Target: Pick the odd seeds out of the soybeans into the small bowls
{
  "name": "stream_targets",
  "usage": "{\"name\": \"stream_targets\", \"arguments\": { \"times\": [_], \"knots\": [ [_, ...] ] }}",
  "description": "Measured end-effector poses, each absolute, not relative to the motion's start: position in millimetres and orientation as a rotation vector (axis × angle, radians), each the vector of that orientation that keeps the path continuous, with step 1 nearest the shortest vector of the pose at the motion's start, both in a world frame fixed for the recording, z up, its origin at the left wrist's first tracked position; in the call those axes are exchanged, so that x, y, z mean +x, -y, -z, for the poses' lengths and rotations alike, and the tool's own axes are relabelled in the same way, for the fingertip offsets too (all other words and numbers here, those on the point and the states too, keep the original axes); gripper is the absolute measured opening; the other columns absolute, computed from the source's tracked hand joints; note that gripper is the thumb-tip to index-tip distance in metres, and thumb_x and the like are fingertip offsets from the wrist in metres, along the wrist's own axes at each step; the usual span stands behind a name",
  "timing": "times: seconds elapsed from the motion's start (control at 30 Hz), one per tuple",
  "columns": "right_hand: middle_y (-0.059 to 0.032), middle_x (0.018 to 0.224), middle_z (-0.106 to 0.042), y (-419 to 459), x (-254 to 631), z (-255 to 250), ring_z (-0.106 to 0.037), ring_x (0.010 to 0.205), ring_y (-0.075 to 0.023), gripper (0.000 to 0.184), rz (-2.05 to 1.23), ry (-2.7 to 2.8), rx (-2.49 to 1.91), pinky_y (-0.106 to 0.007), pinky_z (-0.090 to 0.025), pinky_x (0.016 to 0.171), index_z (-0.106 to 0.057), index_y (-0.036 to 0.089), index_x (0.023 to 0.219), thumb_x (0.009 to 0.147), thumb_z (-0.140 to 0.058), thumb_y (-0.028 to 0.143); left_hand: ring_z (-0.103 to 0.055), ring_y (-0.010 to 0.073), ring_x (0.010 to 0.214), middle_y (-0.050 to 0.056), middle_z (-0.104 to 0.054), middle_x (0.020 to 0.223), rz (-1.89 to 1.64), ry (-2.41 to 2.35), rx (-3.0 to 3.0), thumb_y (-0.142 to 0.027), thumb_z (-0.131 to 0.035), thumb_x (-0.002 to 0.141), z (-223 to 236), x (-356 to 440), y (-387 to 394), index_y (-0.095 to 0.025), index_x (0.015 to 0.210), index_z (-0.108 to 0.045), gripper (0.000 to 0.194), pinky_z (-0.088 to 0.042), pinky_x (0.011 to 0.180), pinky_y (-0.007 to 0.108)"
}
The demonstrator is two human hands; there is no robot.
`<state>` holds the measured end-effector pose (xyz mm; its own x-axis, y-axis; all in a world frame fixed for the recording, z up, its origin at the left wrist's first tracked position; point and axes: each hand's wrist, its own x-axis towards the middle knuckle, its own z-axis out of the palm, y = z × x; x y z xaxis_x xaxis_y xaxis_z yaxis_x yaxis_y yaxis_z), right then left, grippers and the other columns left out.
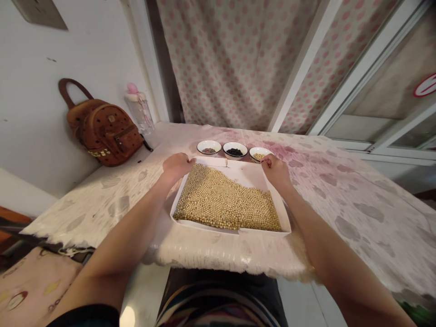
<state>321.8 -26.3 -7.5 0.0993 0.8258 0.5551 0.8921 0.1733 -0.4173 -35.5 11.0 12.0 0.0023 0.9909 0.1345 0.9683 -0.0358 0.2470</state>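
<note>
Open from above into tray (pixel 243 173), bare toward far right. Blocked at far left corner by left hand (pixel 177 166), at far right by right hand (pixel 276 172). Hemmed behind by bowls (pixel 235 145). Passable from near side between forearms (pixel 133 227); free over cloth (pixel 357 200) rightward. Obstructed far left by bag (pixel 111 127), bottle (pixel 140 111).

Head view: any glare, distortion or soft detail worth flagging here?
Head view: the white frame bar leans, likely partly wide-angle distortion; same view, glare marks the front edge of the pale, leaf-patterned tablecloth, and a bright spot shows on the pale floor; same view, the small round tan beans in the shallow white box look distinct, but the tiny black pieces behind it nearly merge.
</note>
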Motion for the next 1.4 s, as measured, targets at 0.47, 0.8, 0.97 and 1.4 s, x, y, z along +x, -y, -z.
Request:
{"name": "stream_targets", "arguments": {
  "times": [0.47,0.8,0.97,1.4],
  "knots": [
    [-0.0076,0.076,-0.07,24,324,11,-0.06,0.068,-0.0236,0.023,0.109,1.724,-1.678,-0.034,-0.043,0.068,-0.068,0.021,0.088,0.082,-0.046,0.021,-0.049,0.0177,0.056,0.001,-0.047,0.053,-0.598,-1.903,2.037,-0.032,-0.052,0.075,-21,-29,-1,-0.022,0.056,-0.045,0.023,-0.029,0.054,0.03],
    [-0.008,0.077,-0.07,23,326,13,-0.061,0.07,-0.0242,0.023,0.114,1.707,-1.693,-0.033,-0.043,0.067,-0.068,0.021,0.088,0.081,-0.046,0.023,-0.047,0.0162,0.058,-0.001,-0.044,0.055,-0.791,-1.895,1.938,-0.035,-0.051,0.078,-22,-25,-1,-0.021,0.056,-0.043,0.027,-0.026,0.054,0.029],
    [-0.0076,0.076,-0.071,23,325,13,-0.061,0.068,-0.0231,0.023,0.111,1.712,-1.694,-0.033,-0.043,0.068,-0.068,0.021,0.088,0.081,-0.047,0.021,-0.048,0.0161,0.057,-0.001,-0.044,0.055,-0.813,-1.859,1.948,-0.032,-0.052,0.077,-18,-26,-3,-0.021,0.056,-0.043,0.026,-0.025,0.054,0.029],
    [-0.0054,0.074,-0.069,27,323,2,-0.061,0.067,-0.0215,0.018,0.04,1.777,-1.675,-0.032,-0.041,0.065,-0.068,0.021,0.085,0.081,-0.051,0.023,-0.055,0.0201,0.064,0.004,-0.056,0.063,-0.512,-1.966,2.062,-0.026,-0.059,0.076,-14,-26,-5,-0.021,0.058,-0.05,0.02,-0.033,0.059,0.032]
  ]
}}
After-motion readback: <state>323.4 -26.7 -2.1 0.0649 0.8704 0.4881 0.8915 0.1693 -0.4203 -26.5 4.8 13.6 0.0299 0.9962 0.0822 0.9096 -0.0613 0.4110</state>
